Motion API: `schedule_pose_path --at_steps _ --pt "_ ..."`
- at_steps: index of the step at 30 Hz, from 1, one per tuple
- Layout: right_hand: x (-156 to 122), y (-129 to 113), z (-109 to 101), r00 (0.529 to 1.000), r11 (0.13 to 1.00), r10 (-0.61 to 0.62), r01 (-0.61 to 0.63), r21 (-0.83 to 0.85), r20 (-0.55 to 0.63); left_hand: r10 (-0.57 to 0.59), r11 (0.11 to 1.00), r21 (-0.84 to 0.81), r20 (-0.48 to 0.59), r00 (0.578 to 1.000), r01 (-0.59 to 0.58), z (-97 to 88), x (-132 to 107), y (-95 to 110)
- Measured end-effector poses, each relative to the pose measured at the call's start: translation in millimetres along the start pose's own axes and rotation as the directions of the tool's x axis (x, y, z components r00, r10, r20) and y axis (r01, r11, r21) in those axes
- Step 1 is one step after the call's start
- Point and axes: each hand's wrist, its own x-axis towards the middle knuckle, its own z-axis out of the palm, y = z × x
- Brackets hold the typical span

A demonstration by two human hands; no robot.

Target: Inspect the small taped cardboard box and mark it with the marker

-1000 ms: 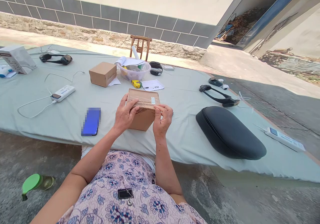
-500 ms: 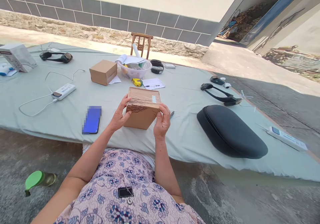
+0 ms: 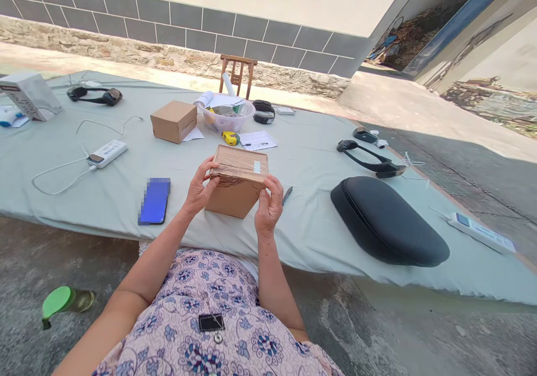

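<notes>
A brown cardboard box (image 3: 232, 197) stands on the table right in front of me, its top edge nearest me wrinkled and frayed. My left hand (image 3: 200, 188) grips the left side of that top edge, thumb on the near face and fingers on top. On the opposite corner, my right hand (image 3: 269, 203) pinches the edge between thumb and fingers. A patterned sticker shows on the top face near the right hand. Just right of the box lies a dark pen-like item (image 3: 287, 195), partly hidden by my right hand. The box's underside and contents are out of sight.
A blue phone (image 3: 155, 201) lies to the left, and a large black case (image 3: 388, 219) to the right. Farther back are another cardboard box (image 3: 173, 121), a plastic basin (image 3: 226, 123), a yellow tape measure (image 3: 230, 137) and paper (image 3: 260, 140). Cabled white devices sit toward both sides.
The box has shifted slightly left and toward me, with both hands moving along on its edge. More of the dark pen-like item shows beside my right hand.
</notes>
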Motion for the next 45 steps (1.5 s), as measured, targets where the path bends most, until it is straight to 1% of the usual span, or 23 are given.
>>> schedule_pose_path --at_steps 4,8,11,15,20,26,31,33,36,39,41,42,43,44,45 --pt "-1 0 0 1.000 1.000 0.003 -0.003 -0.007 0.006 -0.015 0.999 0.045 -0.039 0.999 0.017 2.3 0 4" --pt "0 1 1 0.999 0.997 -0.032 0.032 0.064 -0.005 -0.020 0.999 0.037 -0.075 0.997 0.023 5.2 -1 6" --pt "-1 1 0 0.999 0.997 -0.038 0.038 0.071 -0.007 -0.002 1.000 0.008 -0.056 0.998 0.003 4.9 -2 7" --pt "0 0 0 1.000 1.000 -0.004 0.004 0.001 0.007 0.004 0.999 0.043 -0.032 0.999 -0.003 3.6 -2 9" --pt "0 0 0 1.000 1.000 -0.013 0.013 0.011 0.003 -0.027 0.999 0.045 -0.068 0.997 0.030 7.0 -3 11" --pt "3 3 1 1.000 1.000 -0.010 0.010 -0.020 0.003 -0.027 0.997 0.071 -0.041 0.999 0.030 7.4 -1 13" --pt "8 6 2 1.000 1.000 -0.024 0.024 0.011 0.000 -0.030 0.998 0.056 -0.086 0.996 0.035 11.3 -1 15" --pt "9 6 1 1.000 1.000 -0.013 0.013 0.003 0.007 -0.013 0.999 0.043 -0.089 0.996 0.017 12.7 -2 13" --pt "8 9 -3 0.999 1.000 0.020 -0.020 0.006 0.045 0.025 0.998 0.066 -0.052 0.998 -0.022 12.5 -4 6" --pt "9 23 -12 0.993 0.994 0.101 -0.103 0.032 0.062 0.055 0.992 0.111 -0.013 0.998 -0.053 10.8 -7 -1" --pt "11 40 -22 0.981 0.982 0.187 -0.185 -0.045 0.049 0.065 0.991 0.116 0.004 0.998 -0.065 9.8 -8 -4" --pt "13 51 -27 0.972 0.965 0.233 -0.226 -0.131 0.043 0.068 0.991 0.115 0.009 0.998 -0.068 9.5 -9 -5" --pt "14 62 -34 0.959 0.933 0.278 -0.257 -0.251 0.049 0.069 0.991 0.115 0.014 0.998 -0.070 9.3 -9 -6" --pt "14 73 -40 0.943 0.871 0.329 -0.280 -0.404 0.055 0.070 0.991 0.117 0.018 0.997 -0.072 9.3 -9 -6" --pt "13 83 -47 0.922 0.782 0.385 -0.300 -0.547 0.044 0.071 0.990 0.118 0.021 0.997 -0.073 9.3 -10 -6"
